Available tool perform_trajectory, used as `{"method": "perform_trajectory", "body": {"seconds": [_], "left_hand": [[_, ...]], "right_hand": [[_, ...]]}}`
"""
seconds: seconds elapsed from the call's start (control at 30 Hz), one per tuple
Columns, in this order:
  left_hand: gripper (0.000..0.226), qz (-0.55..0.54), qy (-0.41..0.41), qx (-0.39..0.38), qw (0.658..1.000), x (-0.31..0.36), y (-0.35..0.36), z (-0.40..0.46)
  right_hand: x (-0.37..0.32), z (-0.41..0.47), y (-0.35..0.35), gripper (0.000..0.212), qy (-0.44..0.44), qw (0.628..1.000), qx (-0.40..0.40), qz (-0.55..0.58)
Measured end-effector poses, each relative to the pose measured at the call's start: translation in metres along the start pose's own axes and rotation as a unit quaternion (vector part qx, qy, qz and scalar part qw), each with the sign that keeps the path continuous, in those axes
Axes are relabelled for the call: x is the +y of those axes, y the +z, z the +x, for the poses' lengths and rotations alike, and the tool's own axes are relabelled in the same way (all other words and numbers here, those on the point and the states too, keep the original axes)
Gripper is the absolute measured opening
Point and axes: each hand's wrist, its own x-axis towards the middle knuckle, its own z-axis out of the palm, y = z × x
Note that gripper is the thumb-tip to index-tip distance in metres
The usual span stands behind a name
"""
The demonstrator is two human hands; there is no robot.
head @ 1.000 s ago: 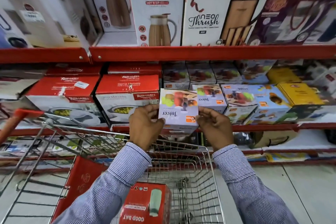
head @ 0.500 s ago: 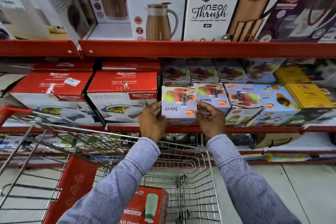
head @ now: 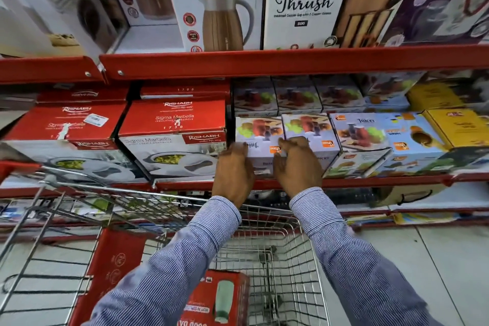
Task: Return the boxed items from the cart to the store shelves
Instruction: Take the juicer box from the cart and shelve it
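A white Juicer box with fruit pictures rests on the middle red shelf, between a red Rishabh casserole box and another Juicer box. My left hand grips its left front corner and my right hand presses its right front side. Below my arms is the wire cart, with a red Good Day flask box lying in it.
More Juicer boxes and yellow boxes fill the shelf to the right. The upper shelf carries tall flask boxes, among them a Neo Thrush box. The cart's red handle is at the left. Tiled floor lies at the lower right.
Both hands have carried the Juicer box forward from above the cart and set it onto the middle shelf, pushing it in beside the other Juicer box. The view has moved closer.
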Motion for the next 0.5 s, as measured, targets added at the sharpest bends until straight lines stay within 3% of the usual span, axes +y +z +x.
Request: {"method": "perform_trajectory", "body": {"seconds": [0.17,0.33,0.5], "left_hand": [[0.049,0.029,0.031,-0.072,0.996,-0.009,0.001,-0.017],[0.06,0.108,0.081,-0.099,0.986,-0.046,-0.004,-0.078],[0.066,0.12,-0.005,-0.155,0.981,-0.106,-0.003,-0.151]], "right_hand": [[0.005,-0.02,0.016,0.06,-0.058,0.991,-0.022,-0.119],[0.014,-0.07,0.032,0.067,-0.068,0.989,-0.02,-0.132],[0.022,-0.142,0.072,0.068,0.001,0.991,-0.128,-0.051]]}}
